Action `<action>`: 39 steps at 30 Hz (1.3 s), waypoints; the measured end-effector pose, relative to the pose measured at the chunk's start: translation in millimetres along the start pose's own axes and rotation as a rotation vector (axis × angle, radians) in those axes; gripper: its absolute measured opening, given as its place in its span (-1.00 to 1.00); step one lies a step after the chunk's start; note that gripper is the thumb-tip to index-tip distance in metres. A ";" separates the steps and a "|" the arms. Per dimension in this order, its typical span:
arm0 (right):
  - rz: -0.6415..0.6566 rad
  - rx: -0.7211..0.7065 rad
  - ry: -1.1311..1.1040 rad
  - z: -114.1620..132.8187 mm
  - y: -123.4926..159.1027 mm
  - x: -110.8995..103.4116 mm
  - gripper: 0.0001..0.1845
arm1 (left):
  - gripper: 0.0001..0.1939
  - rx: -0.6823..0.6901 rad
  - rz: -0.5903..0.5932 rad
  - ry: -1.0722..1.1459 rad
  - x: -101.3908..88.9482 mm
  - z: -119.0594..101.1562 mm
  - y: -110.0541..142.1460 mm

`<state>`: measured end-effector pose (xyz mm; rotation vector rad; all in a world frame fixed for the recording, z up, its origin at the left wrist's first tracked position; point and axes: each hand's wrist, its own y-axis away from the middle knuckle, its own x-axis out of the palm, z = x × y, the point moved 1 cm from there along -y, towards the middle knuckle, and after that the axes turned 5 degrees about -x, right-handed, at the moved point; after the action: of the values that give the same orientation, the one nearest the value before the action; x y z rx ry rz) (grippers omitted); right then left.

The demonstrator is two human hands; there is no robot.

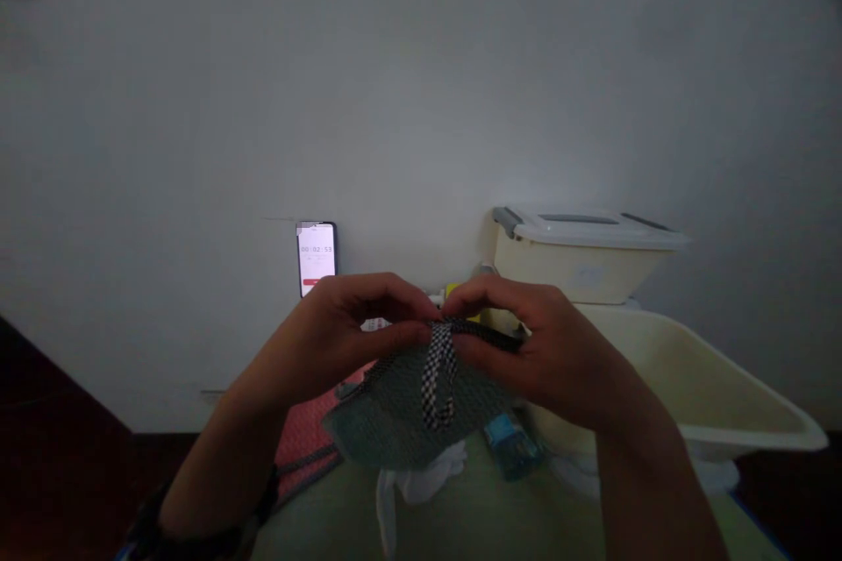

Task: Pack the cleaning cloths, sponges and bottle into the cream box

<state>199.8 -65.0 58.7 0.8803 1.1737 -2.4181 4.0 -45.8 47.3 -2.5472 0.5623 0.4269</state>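
The head view looks forward and down from close behind the left hand [352, 320] and right hand [536, 333], facing the wall [408, 105].

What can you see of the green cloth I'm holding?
The green cloth looks coarsely woven, with dark, checked trim along its upper edge. A black-and-white checked strip hangs from there, curling into a loop. Your left hand and right hand pinch the top near the strip, fingertips close together. The body slopes down toward you, above the table.

air open above cloth [395, 421]; box [559, 267], basin [697, 368] crowd right
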 end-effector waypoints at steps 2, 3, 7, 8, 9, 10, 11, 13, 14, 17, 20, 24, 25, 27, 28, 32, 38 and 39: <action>0.001 -0.011 -0.002 0.0 -0.3 0.4 -0.88 | -0.90 0.023 0.017 -0.018 1.6 -0.7 0.3; 0.002 -0.013 -0.005 -0.7 -0.4 0.3 -0.88 | -0.90 0.027 0.028 -0.021 2.2 -1.0 0.5; 0.008 -0.011 -0.022 -5.8 -0.4 -1.2 -0.88 | -0.83 -0.003 0.098 -0.004 3.6 -1.2 1.5; 0.004 -0.007 -0.034 -7.3 -0.4 -1.5 -0.88 | -0.82 -0.012 0.106 -0.002 3.8 -1.1 1.6; -0.001 0.000 -0.053 -8.8 -0.3 -1.7 -0.89 | -0.82 -0.021 0.109 -0.007 4.1 -0.9 1.5; -0.008 0.007 -0.079 -10.3 -0.2 -1.7 -0.90 | -0.83 -0.029 0.108 -0.016 4.5 -0.6 1.4; -0.018 0.015 -0.109 -11.9 -0.1 -1.7 -0.91 | -0.85 -0.036 0.107 -0.029 4.9 -0.3 1.1; -0.039 0.024 -0.173 -15.1 0.3 -1.7 -0.92 | -0.89 -0.046 0.116 -0.061 5.8 0.1 0.4; -0.048 0.025 -0.199 -16.8 0.6 -1.9 -0.93 | -0.90 -0.049 0.124 -0.075 6.3 0.1 0.1; -0.085 0.036 -0.246 -22.4 2.0 -4.0 -0.92 | -0.90 -0.064 0.164 -0.122 7.0 -0.4 -1.0; -0.149 0.058 -0.273 -28.3 4.0 -8.0 -0.92 | -0.88 -0.088 0.219 -0.173 6.5 -0.8 -1.7; -0.280 0.074 -0.240 -35.4 7.2 -15.4 -0.89 | -0.88 -0.153 0.315 -0.190 5.1 2.7 -1.3; -0.327 0.081 -0.216 -37.4 7.9 -17.6 -0.88 | -0.88 -0.170 0.346 -0.207 4.8 4.3 -1.1; -0.444 0.101 -0.151 -42.3 9.0 -22.4 -0.89 | -0.87 -0.190 0.400 -0.267 4.2 7.6 -1.1; -0.507 0.115 -0.114 -45.5 9.5 -24.8 -0.89 | -0.88 -0.190 0.415 -0.301 3.8 9.1 -1.2; -0.683 0.198 0.011 -61.8 11.8 -33.5 -0.87 | -0.87 -0.179 0.447 -0.394 1.6 15.2 -3.2; -0.757 0.331 0.139 -73.5 18.3 -44.0 -0.83 | -0.83 -0.284 0.385 -0.391 -8.0 31.6 -8.1; -0.757 0.343 0.166 -73.6 19.4 -45.3 -0.83 | -0.83 -0.294 0.344 -0.370 -10.4 34.5 -8.7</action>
<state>273.2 -18.4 41.5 0.8434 1.3535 -3.2846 -7.5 -17.6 26.2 -2.5441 0.8459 1.1506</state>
